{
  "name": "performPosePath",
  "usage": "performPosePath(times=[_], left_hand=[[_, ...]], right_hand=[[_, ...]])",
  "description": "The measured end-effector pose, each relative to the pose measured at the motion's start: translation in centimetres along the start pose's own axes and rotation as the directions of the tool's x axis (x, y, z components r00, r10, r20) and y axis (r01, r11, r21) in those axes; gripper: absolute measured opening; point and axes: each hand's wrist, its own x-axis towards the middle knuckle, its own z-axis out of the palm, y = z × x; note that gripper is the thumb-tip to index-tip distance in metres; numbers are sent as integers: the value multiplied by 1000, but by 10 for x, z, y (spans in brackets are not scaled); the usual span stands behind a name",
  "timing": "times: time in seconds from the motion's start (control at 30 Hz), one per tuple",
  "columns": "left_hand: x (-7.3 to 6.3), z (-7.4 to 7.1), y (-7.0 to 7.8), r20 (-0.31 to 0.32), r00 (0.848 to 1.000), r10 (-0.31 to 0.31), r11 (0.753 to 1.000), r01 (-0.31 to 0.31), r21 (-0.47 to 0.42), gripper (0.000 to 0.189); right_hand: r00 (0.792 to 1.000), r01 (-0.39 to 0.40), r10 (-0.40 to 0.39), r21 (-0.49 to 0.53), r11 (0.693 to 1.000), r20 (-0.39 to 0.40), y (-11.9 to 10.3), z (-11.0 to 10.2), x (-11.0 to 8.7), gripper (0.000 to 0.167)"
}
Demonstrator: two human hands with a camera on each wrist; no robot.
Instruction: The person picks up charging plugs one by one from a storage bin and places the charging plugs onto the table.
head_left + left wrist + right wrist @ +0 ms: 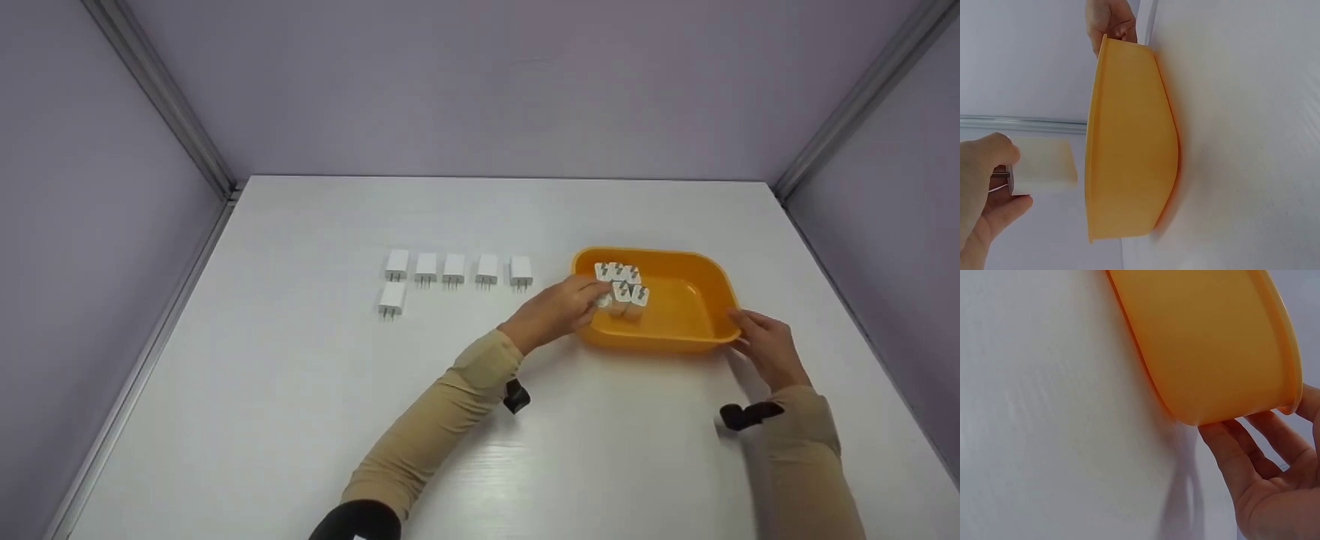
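Observation:
My left hand pinches a white plug charger by its prong end, thumb and fingers on its sides. In the left wrist view the charger is just above the rim of an orange tray. Several white chargers stand in the tray's left part, metal prongs facing up. At the tray's right end, my right hand grips the rim, its thumb at the edge and its fingers against the outer wall.
Left of the tray, several more white chargers lie in a row on the white table, with a single charger in front of the row's left end. Pale walls enclose the table at the back and sides.

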Motion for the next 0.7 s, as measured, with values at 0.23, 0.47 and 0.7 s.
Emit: performPosePath(times=[0.23,0.47,0.7], left_hand=[[-20,-13,-9,9,999,-49,998,50,-45,31],[-42,-19,-21,-27,995,-97,995,96,-37,28],[-60,-20,-31,-20,987,-161,986,160,-56,28]], right_hand=[[1000,-18,18,-7,1000,-2,2,1,1,87],[1000,10,-9,86,996,-17,2,-1,0,84],[999,-14,16,53,998,-33,2,1,-2,87]])
